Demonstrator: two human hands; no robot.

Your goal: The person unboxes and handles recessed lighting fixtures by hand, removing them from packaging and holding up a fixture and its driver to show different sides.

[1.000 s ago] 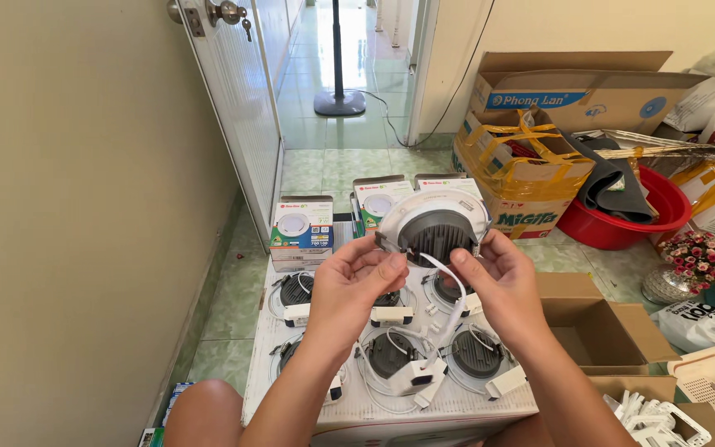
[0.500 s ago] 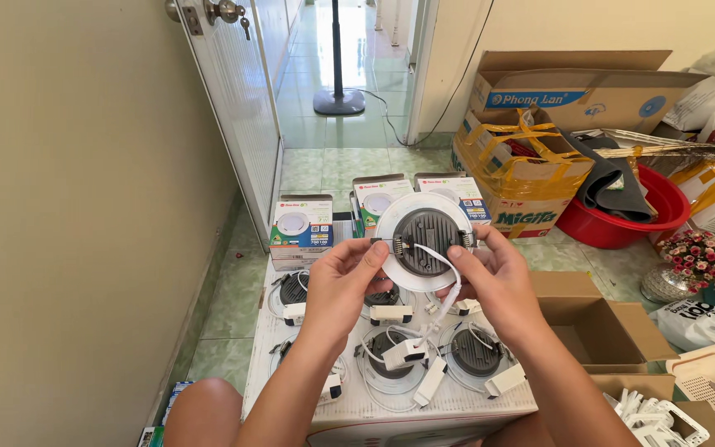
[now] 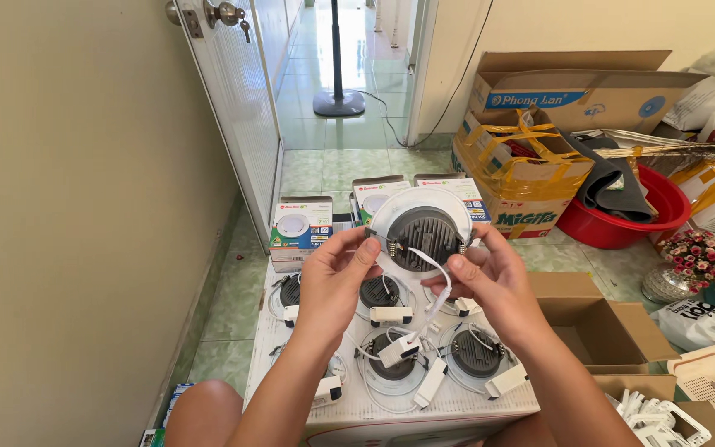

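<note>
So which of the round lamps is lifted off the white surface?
Only the round lamp held between the left hand and the right hand, dark ribbed back toward the camera, white cable hanging down. The other lamps lie flat on the white surface.

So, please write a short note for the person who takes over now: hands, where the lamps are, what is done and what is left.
Left hand and right hand together hold one round downlight in the air, back side toward the camera, its white cable hanging down.
Several other downlights lie back-up on the white carton top, with their white driver blocks.
Small lamp boxes stand behind.
Done: lamps unpacked and laid out.
Left: the held one is not yet laid down.
</note>
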